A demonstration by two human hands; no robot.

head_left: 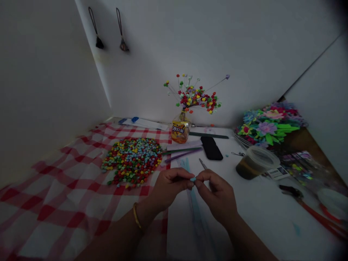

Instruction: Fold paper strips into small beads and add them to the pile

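Observation:
Between the fingertips of both hands is a small light-blue paper star point(193, 179). My left hand point(169, 185) pinches it from the left, a gold bangle on that wrist. From the other side, the thumb and index finger of my right hand point(219, 194) press on it. Under the hands, light-blue paper strips point(196, 212) lie along the white tabletop point(261, 224). A pen-like metal tool point(202, 164) rests just beyond my right hand. To the left, a heap of many-coloured paper stars point(134, 161) spreads over a red-and-white checked cloth point(54, 195).
Purple and green strips point(183, 154) lie beside a black phone point(211, 148). Behind them stands a bottle point(179, 131) holding stars on wires. At right are a plastic tub point(251, 165) with dark contents, orange-handled pliers point(307, 206) and bright craft flowers point(268, 125). Walls close off the back.

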